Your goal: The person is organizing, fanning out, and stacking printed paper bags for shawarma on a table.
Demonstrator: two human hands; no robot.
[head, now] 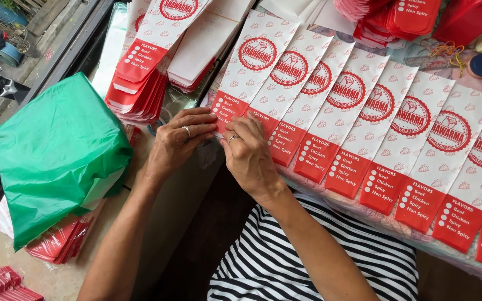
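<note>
— What's at the left?
— A green plastic bag (57, 150). My left hand (177, 142) and right hand (249, 156) press flat, fingers together, on the first paper sleeve (246, 72) at the table's (308, 181) near edge.
— Tip?
— I'd keep overlaps even.

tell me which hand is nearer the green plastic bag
Left. The left hand lies just right of the green plastic bag, apart from it; the right hand is farther right, beyond the left, on the paper sleeves.
</note>
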